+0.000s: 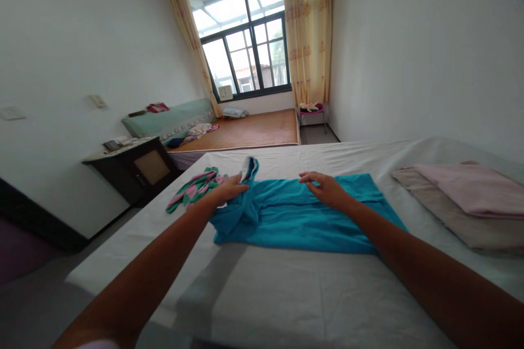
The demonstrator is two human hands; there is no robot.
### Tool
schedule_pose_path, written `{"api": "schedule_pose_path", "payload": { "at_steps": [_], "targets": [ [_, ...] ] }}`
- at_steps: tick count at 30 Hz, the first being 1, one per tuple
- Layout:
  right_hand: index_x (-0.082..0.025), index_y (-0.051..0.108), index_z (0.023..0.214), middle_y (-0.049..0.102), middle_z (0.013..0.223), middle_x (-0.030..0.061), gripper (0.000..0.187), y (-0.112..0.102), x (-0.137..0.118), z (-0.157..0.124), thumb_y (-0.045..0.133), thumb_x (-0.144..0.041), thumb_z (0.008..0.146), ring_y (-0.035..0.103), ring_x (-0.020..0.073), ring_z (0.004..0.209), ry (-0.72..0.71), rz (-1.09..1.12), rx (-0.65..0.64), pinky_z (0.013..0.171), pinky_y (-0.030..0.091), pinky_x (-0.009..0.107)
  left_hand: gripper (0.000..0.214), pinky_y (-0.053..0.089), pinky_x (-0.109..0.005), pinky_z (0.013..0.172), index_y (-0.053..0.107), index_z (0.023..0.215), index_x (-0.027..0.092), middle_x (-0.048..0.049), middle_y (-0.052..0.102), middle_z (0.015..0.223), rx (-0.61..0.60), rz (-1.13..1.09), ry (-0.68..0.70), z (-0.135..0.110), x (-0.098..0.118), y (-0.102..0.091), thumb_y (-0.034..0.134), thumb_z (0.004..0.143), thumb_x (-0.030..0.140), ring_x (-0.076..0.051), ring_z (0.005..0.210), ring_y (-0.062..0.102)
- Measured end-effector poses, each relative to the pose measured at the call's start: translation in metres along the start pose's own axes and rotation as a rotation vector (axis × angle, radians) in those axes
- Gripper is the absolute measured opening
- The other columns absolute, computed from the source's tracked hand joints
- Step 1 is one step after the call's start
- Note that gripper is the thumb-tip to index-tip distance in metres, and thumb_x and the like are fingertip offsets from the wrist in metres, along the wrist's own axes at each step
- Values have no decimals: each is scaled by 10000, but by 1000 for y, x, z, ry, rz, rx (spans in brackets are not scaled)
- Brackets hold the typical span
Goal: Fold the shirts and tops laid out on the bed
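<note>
A turquoise garment [303,221] lies spread flat on the white bed sheet [286,300]. My left hand [229,188] is closed on the garment's left end, which is lifted and bunched with a white inner patch showing. At the garment's far edge my right hand [325,186] pinches the cloth, fingers curled down. Both arms reach forward across the bed.
A green, pink and white striped cloth [192,188] lies just left of the garment. Folded pink and beige bedding [470,196] is stacked at the right. A dark bedside cabinet [135,169] stands left; another bed with a mat [245,131] and a window lie beyond.
</note>
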State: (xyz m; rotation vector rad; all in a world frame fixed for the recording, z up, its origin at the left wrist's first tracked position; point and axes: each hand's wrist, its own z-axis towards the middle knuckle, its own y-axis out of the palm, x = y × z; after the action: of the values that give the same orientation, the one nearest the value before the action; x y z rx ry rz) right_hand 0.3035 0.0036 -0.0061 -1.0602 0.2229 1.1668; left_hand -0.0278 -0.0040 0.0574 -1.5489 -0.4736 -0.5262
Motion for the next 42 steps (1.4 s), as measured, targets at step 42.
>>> {"api": "schedule_pose_path", "payload": {
  "at_steps": [42],
  "targets": [
    [-239, 651, 1143, 692, 1118, 63, 342, 47, -83, -36, 487, -441, 920, 607, 205, 1039, -293, -287, -554, 910, 429, 338, 427, 175, -435, 1146, 558, 1300, 295, -19, 511, 1404, 16, 334, 429, 33, -31, 81, 362, 953, 447, -212, 1338, 381]
  ]
}}
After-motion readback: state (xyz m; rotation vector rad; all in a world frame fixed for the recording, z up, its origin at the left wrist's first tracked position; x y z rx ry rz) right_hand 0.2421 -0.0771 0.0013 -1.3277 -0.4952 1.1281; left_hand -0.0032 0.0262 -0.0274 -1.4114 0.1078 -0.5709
